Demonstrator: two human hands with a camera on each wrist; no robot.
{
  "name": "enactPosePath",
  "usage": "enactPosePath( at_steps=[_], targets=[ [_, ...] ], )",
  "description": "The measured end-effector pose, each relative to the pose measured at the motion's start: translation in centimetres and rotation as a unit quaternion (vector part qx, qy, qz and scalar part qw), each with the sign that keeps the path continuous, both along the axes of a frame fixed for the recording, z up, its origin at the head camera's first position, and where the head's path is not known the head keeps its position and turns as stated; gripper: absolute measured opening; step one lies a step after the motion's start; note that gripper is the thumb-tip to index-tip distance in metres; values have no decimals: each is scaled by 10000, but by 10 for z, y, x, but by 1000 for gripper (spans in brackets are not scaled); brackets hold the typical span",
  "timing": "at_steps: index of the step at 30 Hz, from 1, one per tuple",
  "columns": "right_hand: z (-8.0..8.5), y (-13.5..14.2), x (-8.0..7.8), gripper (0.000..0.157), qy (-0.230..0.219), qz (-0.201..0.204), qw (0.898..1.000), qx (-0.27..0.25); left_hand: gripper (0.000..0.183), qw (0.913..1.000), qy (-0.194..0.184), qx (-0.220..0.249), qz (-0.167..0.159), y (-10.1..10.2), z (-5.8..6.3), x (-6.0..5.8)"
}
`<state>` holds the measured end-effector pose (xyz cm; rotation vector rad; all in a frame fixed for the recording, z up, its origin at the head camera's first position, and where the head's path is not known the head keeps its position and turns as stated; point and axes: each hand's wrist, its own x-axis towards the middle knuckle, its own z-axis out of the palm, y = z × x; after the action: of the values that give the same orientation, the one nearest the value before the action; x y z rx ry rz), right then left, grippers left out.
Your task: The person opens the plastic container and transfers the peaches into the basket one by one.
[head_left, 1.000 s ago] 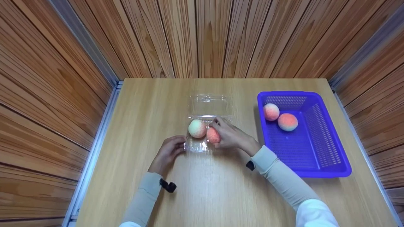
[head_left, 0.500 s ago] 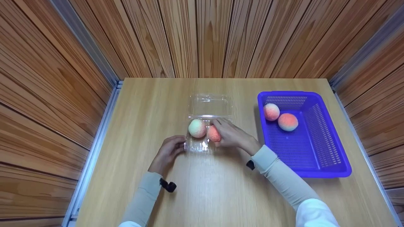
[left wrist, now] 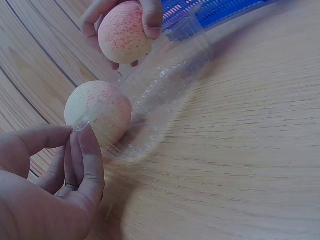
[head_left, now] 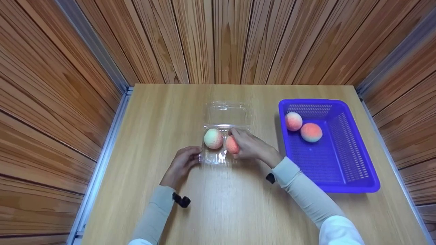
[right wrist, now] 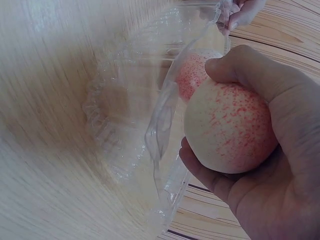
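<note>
A clear plastic clamshell box (head_left: 212, 158) lies on the table with its lid (head_left: 227, 114) folded back, away from the person. My left hand (head_left: 183, 162) pinches the box's left rim between thumb and fingers, as the left wrist view shows. One pale, pink-speckled peach (head_left: 213, 139) sits in the box's left half. Just right of it, my right hand (head_left: 251, 145) grips a second peach (right wrist: 230, 127), thumb on one side and fingers on the other. In the left wrist view this held peach (left wrist: 126, 34) appears raised above the box rim.
On the right stands a purple plastic basket (head_left: 356, 146) with slotted walls. Two more peaches, one paler peach (head_left: 293, 121) and one redder peach (head_left: 311, 132), lie at its far left. Wood-plank walls (head_left: 228, 41) border the table on the back and sides.
My right hand has shifted slightly to the right with its peach, opening a small gap to the other peach. The left hand and the box have stayed put.
</note>
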<state>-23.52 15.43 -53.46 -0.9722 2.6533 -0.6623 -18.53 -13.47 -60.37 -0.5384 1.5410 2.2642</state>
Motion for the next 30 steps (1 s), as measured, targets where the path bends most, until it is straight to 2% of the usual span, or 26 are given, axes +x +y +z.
enactPosePath(
  at_steps=[5, 11, 18, 30],
  targets=[
    [-1, 1, 0, 84, -12, 31, 10000, -93, 11, 10000, 17, -17, -11, 0, 0, 0],
    [-1, 3, 0, 89, 231, 208, 9995, -83, 20, 10000, 23, -24, -52, 0, 1, 0],
    [-1, 6, 0, 71, 505, 251, 9983, -142, 15, 10000, -19, -88, -17, 1, 0, 0],
    [5, 7, -1, 68, 613, 192, 9979, -70, 15, 10000, 22, -50, -23, 1, 0, 0]
  ],
)
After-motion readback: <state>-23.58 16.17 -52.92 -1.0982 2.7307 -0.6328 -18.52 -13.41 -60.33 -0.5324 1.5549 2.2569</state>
